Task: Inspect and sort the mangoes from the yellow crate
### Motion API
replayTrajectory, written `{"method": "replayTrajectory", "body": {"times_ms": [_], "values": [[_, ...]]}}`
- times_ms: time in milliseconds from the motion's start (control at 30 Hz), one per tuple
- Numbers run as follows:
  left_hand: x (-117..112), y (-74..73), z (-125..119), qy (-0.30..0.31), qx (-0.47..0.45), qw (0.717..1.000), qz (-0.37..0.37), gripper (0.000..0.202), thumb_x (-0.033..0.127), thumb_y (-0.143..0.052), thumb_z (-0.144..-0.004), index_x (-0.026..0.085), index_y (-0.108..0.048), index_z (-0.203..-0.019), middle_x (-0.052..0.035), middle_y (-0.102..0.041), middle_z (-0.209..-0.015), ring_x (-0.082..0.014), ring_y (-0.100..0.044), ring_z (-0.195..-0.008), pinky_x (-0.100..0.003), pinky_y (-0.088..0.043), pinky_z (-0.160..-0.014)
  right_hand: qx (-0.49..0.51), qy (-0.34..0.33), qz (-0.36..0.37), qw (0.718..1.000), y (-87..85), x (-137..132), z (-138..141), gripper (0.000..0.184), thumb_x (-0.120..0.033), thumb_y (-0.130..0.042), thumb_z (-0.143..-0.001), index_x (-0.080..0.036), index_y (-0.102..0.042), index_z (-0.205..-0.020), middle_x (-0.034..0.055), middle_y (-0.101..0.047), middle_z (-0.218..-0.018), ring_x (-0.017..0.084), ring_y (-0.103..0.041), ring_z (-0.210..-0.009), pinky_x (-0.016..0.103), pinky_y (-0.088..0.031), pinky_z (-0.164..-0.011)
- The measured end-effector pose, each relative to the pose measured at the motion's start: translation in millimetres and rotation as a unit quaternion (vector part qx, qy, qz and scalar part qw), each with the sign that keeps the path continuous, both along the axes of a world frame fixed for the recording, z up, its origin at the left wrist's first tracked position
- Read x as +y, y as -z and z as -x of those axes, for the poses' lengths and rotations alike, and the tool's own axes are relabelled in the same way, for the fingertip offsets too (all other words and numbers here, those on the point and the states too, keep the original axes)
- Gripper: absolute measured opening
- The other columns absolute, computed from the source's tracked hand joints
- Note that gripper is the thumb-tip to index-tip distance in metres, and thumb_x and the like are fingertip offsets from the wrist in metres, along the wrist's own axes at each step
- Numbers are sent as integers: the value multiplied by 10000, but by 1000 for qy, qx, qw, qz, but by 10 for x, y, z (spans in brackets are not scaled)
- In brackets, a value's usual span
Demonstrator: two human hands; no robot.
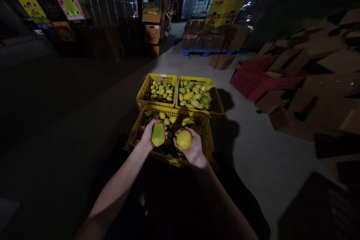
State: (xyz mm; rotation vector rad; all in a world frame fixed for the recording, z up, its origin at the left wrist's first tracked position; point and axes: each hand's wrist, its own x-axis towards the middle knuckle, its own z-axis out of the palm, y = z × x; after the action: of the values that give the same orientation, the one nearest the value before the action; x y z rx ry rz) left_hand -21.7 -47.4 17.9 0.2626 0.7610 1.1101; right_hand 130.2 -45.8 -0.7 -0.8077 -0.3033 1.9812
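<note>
1. The left hand (147, 135), just below the middle of the frame, is closed around a green mango (158, 134), with its fingers wrapped behind the fruit.
2. The right hand (194, 150), just beside it, is cupped palm-up and clamped on a yellow mango (184, 139). The two fruits are near each other but apart.
3. Both hands hover over the near yellow crate (206, 135), which holds loose mangoes (168, 120), green and yellow.
4. Behind it, two more yellow crates stand side by side and touch. The left crate (143, 95) has smaller fruit and the right crate (217, 102) has larger fruit.
5. All three crates sit on the grey concrete floor (253, 150).
6. At the right of the frame lie red plastic crates (253, 78) and a heap of flattened cardboard boxes (323, 60).
7. At upper centre, brown cartons (197, 37) rest on a blue pallet (208, 51).
</note>
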Motion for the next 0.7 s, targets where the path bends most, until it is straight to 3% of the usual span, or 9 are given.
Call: {"method": "replayTrajectory", "body": {"times_ms": [333,700], "values": [[-11,-18,18,-7,-3,1000,-7,192,248,-446,-768,119,-562,-686,-38,-559,-581,-132,-536,-451,-252,-451,-449,-10,19,29,999,-38,-23,7,279,-299,-410,-758,-176,-558,-556,41,-585,-501,166,-564,-466,238,-373,-333],[-19,-6,69,17,-7,1000,-4,187,258,-447,-754,124,-562,-693,-37,-555,-587,-136,-533,-458,-255,-451,-437,-22,16,36,999,-88,-24,-35,258,-328,-439,-764,-188,-548,-576,-3,-558,-479,121,-517,-407,210,-385,-349]]}}
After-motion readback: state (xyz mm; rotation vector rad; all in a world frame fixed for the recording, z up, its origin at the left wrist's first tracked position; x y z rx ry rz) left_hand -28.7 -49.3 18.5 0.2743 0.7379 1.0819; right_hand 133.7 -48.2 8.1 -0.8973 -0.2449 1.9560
